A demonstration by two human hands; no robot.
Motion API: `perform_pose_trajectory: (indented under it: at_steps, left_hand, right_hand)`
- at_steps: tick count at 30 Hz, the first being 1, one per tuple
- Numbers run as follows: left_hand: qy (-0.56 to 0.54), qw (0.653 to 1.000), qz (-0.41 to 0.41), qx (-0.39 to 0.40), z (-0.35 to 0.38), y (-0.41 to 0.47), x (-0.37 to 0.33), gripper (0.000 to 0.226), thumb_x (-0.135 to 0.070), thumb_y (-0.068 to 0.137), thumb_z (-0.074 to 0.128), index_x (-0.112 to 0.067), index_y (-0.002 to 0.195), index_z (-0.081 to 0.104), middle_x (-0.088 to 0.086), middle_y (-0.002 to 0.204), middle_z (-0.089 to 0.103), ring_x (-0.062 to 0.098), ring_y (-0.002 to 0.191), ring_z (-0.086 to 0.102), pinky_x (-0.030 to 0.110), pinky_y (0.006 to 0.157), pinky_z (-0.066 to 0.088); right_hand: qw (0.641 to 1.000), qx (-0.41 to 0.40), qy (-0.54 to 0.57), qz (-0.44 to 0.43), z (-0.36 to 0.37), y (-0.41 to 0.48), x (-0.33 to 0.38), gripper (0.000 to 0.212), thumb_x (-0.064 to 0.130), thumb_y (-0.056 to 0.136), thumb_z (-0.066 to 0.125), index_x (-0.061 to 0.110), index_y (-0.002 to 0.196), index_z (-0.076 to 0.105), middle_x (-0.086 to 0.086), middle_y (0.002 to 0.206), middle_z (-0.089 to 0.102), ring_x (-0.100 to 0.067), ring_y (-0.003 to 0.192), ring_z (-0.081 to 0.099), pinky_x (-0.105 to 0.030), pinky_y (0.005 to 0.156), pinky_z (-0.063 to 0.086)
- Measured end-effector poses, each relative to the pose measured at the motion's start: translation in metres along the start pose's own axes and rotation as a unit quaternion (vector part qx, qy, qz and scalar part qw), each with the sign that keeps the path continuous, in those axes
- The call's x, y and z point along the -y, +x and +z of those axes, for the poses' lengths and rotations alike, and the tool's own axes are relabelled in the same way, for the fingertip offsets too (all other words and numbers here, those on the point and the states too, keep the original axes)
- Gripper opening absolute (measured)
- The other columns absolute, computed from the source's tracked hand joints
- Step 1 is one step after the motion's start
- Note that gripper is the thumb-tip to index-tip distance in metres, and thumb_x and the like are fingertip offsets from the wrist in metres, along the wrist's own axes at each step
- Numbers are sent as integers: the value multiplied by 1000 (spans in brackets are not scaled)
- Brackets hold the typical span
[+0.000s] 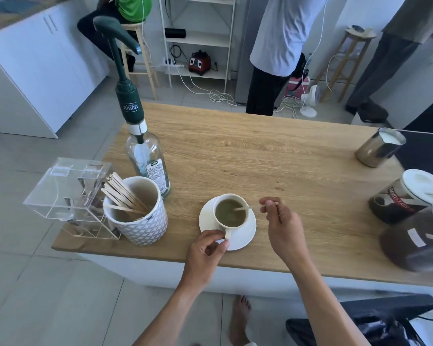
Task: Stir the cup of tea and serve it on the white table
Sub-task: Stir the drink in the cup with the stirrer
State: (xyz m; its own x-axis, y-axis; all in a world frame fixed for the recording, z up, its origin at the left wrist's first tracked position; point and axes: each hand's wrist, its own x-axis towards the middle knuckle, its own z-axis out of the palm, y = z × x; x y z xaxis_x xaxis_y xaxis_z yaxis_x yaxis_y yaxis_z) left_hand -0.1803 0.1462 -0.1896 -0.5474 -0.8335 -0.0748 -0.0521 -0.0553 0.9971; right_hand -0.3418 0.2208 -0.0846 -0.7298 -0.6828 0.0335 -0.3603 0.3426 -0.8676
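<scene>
Pale floor tiles, white cabinets and a wire shelf ringed the light oak-grain wooden counter (248, 151), where people stood at the far side. On it, toward the near left edge, sat a round white ceramic saucer (245, 236) carrying a small white ceramic cup of greenish-brown tea (230, 212). Just left of the saucer stood a grey-and-white patterned ceramic pot of wooden sticks (138, 221), with a clear glass bottle topped by a dark green pump (148, 161) behind it.

The left hand (206, 250) pinched the cup's handle, which pointed toward the near edge. The right hand (279, 221) gripped the far end of a thin pale wooden stirrer (245, 208) between thumb and fingertips. The stirrer's long axis ran nearly left to right, its tip dipped into the tea and its held end pointing right and slightly up over the rim.

Tea stood fairly high in the cup, so brisk stirring would likely slop it onto the saucer. With the saucer near the counter's edge, a push on the handle could slide it off, and a tilted carry might spill.
</scene>
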Motion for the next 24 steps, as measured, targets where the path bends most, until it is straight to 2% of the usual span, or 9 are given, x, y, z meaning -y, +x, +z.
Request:
perform_pose_trajectory:
  at_steps: [2,6,10,13,16,20,24]
  left_hand:
    - [0,1000,-1,-1,0,-1,-1,10,-9,88,73,-15,95,77,-2,104,72,8,69,60,20,68,49]
    - [4,1000,3,-3,0,-1,-1,10,-9,88,73,-16,94,77,-2,103,71,7,68,59,18,66,47]
    - [1,1000,5,2,0,0,0,10,-9,88,73,-16,94,77,-3,102,71,9,68,59,18,66,47]
    - [2,1000,5,-1,0,0,-1,10,-10,88,73,-18,94,77,-6,101,71,9,68,59,18,67,48]
    - [2,1000,6,0,0,0,0,10,-10,88,73,-17,94,77,-5,101,72,9,68,59,20,68,49]
    - [1,1000,9,1,-1,-1,1,10,-11,88,73,-17,95,77,-4,101,72,10,70,60,20,69,50]
    - [2,1000,11,1,0,0,1,8,-12,87,73,-15,94,77,-3,101,72,8,70,61,19,68,48]
  right_hand:
    - [1000,27,-9,2,2,-1,0,23,21,102,42,24,94,64,12,80,65,8,75,58,-6,65,40]
    - [1000,-2,-8,-6,1,-1,2,21,19,102,42,23,93,61,12,76,63,7,71,57,-6,61,38]
    - [1000,25,-11,-10,3,-1,2,22,20,101,44,20,94,65,10,79,65,6,75,58,-9,66,41]
    - [1000,-10,-11,-3,1,1,3,23,21,102,42,21,91,63,11,75,62,5,70,56,-14,62,39]
    - [1000,11,-21,-9,2,1,5,23,21,102,42,21,93,64,11,76,64,5,69,57,-8,61,39]
    - [999,-25,-27,2,3,5,7,25,23,102,41,23,90,62,13,74,63,-1,71,58,-8,61,39]
    - [1000,1,-28,4,6,4,8,26,23,102,41,22,90,64,11,74,65,0,71,59,-9,59,39]
